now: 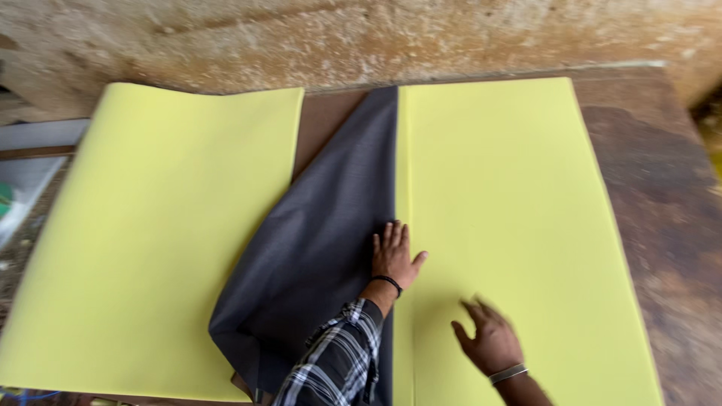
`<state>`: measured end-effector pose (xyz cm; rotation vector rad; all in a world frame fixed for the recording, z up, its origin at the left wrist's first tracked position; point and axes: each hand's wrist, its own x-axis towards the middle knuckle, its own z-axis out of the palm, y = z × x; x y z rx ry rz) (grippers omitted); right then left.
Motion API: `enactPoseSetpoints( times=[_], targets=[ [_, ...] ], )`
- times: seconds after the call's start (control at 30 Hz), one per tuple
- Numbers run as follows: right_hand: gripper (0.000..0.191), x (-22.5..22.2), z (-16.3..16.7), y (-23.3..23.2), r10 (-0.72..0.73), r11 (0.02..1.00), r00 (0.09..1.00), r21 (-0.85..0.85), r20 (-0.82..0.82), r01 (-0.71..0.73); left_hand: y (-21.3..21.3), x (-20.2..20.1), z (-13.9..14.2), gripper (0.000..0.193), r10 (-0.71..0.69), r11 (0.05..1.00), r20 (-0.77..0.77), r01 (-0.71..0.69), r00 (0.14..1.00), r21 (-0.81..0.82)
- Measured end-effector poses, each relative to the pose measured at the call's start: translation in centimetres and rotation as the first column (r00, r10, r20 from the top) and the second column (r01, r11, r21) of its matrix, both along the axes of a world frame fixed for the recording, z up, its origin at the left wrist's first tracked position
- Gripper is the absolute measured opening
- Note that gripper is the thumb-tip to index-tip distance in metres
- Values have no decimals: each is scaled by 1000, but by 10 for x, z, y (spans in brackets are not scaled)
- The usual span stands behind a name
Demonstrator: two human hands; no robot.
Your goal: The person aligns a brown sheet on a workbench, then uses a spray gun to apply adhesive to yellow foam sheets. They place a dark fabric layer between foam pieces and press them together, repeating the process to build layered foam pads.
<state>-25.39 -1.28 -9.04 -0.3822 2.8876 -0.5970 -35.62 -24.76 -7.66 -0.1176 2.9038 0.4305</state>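
Seeing soft, even daylight, bright overall; no hard glare. Yellow foam sheets (519, 225) nearly wash out, little surface detail. Faint shadow under my left hand (393, 256). My right hand (489, 342) smeared by motion blur, fingers indistinct. Whole frame slightly soft; far wall (361, 37) and right bench (662, 210) edge blurred, mottled. Near-left corner dim.

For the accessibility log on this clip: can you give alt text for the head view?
A person's left hand presses flat on dark grey fabric at the edge of a yellow foam sheet, while the right hand hovers or rests, blurred, on that sheet. A second yellow foam sheet lies to the left on a worn wooden table.
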Motion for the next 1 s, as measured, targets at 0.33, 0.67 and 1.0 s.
enactPoseSetpoints(
  times=[0.33, 0.67, 1.0],
  targets=[
    [79, -22, -56, -16, -106, 982, 926, 106, -362, 154, -11, -128, -8, 94, -25, 996, -50, 20, 998, -90],
    [78, -23, -54, -19, -139, 983, 881, 48, -452, 179, -17, -141, -30, 86, 3, 988, -59, -12, 998, -154],
    [80, -39, -57, -17, -153, 975, 897, 83, -415, 205, -7, -77, -46, 94, -235, 971, -89, 229, 968, -70]
  ],
)
